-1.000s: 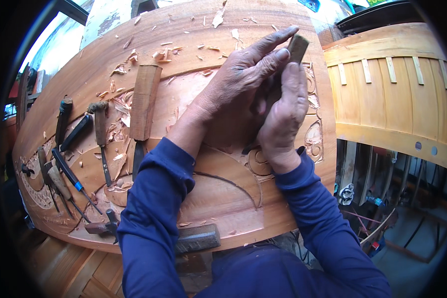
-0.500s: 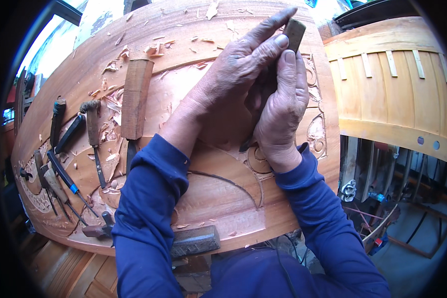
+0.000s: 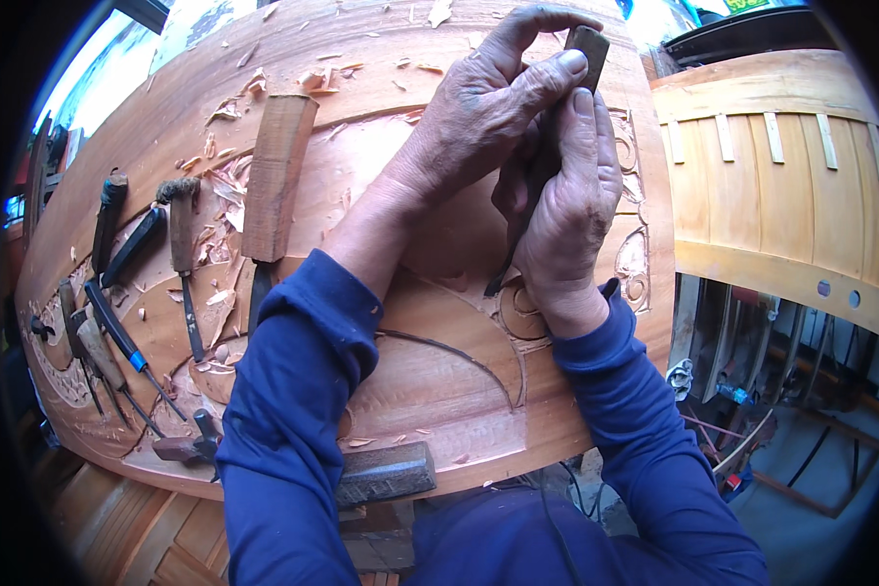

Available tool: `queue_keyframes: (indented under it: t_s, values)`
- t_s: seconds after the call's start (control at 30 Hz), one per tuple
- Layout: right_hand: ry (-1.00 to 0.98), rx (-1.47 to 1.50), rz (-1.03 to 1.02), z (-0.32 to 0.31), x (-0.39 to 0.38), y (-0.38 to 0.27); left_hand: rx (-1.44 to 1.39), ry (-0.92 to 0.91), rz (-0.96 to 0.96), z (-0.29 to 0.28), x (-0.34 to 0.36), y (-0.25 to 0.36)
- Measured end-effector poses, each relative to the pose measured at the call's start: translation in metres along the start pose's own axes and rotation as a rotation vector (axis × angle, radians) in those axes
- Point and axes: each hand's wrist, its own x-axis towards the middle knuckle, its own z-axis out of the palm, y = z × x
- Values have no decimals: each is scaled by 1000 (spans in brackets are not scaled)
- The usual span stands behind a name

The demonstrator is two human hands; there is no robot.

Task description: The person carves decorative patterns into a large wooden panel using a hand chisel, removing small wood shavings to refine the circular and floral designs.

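Observation:
My left hand (image 3: 483, 122) and my right hand (image 3: 566, 220) are closed around one chisel (image 3: 586, 54), its squared handle end showing above my fingers, its dark blade pointing down onto the carved wooden panel (image 3: 439, 361) beside a scroll cut. My left index finger arches over the handle's top; my right thumb lies along it. Left of my hands rests a broad chisel with a square wooden handle (image 3: 275, 176). Several narrower chisels and gouges (image 3: 181, 230) lie farther left among pale shavings (image 3: 230, 190).
A hammer (image 3: 181, 449) and a grey block (image 3: 386, 472) lie along the near edge. A lighter wooden panel with short battens (image 3: 757, 210) stands at right, above long bars, a metal frame (image 3: 820, 459) and cables. Another panelled wooden piece (image 3: 166, 547) is below left.
The whole view has shifted a little. My two hands remain on the chisel, slightly higher in the picture, and my left index finger has bent from straighter to curled over the handle end.

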Motion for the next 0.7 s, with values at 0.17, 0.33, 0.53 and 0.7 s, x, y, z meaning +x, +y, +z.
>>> queue_keyframes:
  t_s: [0.17,0.33,0.53,0.7]
  values:
    - [-41,7,15,0,3,-2,71,55,109,4,-4,5]
    - [-65,1,16,7,-2,0,170,129,227,-9,1,-6]
    - [-105,-61,47,13,-4,-1,282,235,248,-15,-3,0]
    - [-146,-76,52,9,-5,0,248,317,371,-8,1,2]
